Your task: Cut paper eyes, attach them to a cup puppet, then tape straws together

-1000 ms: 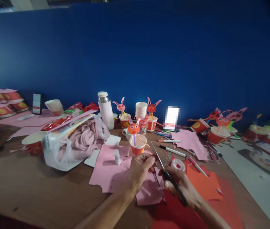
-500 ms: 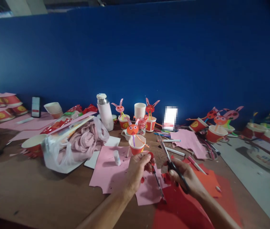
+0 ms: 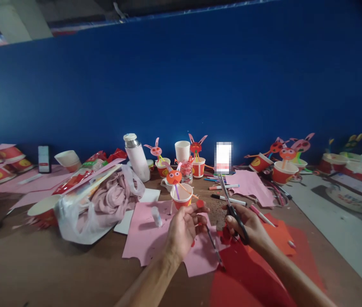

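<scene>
My left hand [image 3: 182, 230] pinches a small round piece of red paper [image 3: 199, 204] at its fingertips, its other fingers loosely curled. In my right hand [image 3: 248, 221] is a pair of black-handled scissors [image 3: 239, 221], blades pointing up and away. A thin dark stick [image 3: 214, 247] slants below my left fingers; whether it is held or lying there I cannot tell. Beneath the hands are pink paper [image 3: 145, 238] and red paper [image 3: 248, 273]. Just beyond my left hand stands a paper cup [image 3: 181, 200] bearing an orange rabbit-like paper face [image 3: 174, 176].
A glue stick [image 3: 156, 216] stands on the pink paper. To the left lie a plastic bag [image 3: 85, 221] and a white bottle [image 3: 137, 160]. Markers [image 3: 229, 199] lie beyond the scissors. More decorated cups [image 3: 284, 172] stand at right. A blue partition [image 3: 181, 85] closes off the back.
The view has shifted slightly. My left fingers have opened out somewhat, still pinching the red piece. The scissors remain in my right hand, their blades closer together.
</scene>
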`<state>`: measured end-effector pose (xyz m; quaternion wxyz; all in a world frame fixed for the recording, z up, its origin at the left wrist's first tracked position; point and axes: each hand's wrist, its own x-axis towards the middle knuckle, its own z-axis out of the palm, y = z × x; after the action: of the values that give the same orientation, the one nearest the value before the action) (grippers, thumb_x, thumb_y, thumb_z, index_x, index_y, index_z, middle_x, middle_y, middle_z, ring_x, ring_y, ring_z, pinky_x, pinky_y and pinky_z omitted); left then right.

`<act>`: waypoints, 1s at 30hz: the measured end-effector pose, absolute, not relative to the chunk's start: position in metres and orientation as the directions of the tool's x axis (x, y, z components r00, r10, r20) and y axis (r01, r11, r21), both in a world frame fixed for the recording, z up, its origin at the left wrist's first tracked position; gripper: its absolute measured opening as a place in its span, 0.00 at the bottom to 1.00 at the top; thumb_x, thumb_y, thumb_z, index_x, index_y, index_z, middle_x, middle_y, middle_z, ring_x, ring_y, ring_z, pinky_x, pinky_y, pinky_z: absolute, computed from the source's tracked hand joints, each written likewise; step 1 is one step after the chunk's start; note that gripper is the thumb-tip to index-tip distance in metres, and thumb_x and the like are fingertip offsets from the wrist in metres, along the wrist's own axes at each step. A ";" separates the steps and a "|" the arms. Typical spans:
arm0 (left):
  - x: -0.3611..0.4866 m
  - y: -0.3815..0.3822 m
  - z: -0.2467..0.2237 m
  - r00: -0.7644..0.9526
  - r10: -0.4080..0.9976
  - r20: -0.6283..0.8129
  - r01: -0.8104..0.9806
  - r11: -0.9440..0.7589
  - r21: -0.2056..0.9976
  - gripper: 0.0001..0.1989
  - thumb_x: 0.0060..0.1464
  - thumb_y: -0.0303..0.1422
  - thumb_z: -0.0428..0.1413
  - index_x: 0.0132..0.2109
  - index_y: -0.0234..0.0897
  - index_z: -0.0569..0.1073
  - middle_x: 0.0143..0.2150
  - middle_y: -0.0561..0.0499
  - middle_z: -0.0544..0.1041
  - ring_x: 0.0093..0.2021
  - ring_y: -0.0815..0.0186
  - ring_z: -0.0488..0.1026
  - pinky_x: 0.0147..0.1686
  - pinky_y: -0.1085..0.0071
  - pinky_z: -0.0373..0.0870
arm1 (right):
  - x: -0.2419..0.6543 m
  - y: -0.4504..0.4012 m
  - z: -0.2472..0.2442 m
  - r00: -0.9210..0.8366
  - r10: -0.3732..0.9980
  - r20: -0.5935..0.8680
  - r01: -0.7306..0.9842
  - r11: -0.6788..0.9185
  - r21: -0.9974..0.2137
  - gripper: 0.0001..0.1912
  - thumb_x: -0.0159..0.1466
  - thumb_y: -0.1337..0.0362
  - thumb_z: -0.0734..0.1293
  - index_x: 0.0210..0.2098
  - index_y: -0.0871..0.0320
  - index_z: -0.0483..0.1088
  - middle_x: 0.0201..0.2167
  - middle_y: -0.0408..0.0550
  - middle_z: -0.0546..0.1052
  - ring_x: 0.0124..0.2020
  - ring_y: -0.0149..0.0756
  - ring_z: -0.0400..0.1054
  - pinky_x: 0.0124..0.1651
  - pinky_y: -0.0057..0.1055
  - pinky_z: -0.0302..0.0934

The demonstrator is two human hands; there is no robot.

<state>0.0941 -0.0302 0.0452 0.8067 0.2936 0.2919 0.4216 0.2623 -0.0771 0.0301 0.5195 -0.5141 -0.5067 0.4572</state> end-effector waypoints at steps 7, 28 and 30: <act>0.097 -0.032 0.046 0.385 0.894 -0.230 -0.537 0.420 0.732 0.10 0.48 0.34 0.52 0.34 0.30 0.71 0.30 0.48 0.73 0.22 0.72 0.66 0.20 0.75 0.64 | 0.257 -0.081 0.028 0.009 0.994 0.111 0.069 0.110 -0.991 0.22 0.54 0.50 0.64 0.41 0.58 0.60 0.27 0.41 0.63 0.23 0.28 0.63 0.23 0.25 0.60; 0.094 -0.030 0.042 0.313 0.941 -0.131 -0.474 0.274 0.837 0.11 0.36 0.34 0.62 0.24 0.31 0.70 0.20 0.55 0.70 0.17 0.77 0.62 0.18 0.80 0.60 | 0.273 -0.086 0.050 0.127 0.981 0.148 0.424 0.081 -0.902 0.24 0.50 0.60 0.68 0.44 0.54 0.58 0.25 0.40 0.70 0.27 0.34 0.67 0.29 0.29 0.61; 0.088 -0.027 0.046 0.282 0.954 -0.105 -0.478 0.234 0.847 0.10 0.37 0.34 0.62 0.24 0.31 0.70 0.21 0.55 0.70 0.18 0.78 0.62 0.19 0.80 0.60 | 0.284 -0.093 0.062 0.141 0.979 0.150 0.631 0.028 -0.775 0.23 0.50 0.59 0.68 0.45 0.53 0.61 0.28 0.42 0.72 0.29 0.35 0.67 0.31 0.30 0.60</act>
<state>0.0876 -0.0265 0.0464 0.7139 0.3627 0.3280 0.5013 0.2844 -0.0927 0.0619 0.3726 -0.6569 -0.6126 0.2331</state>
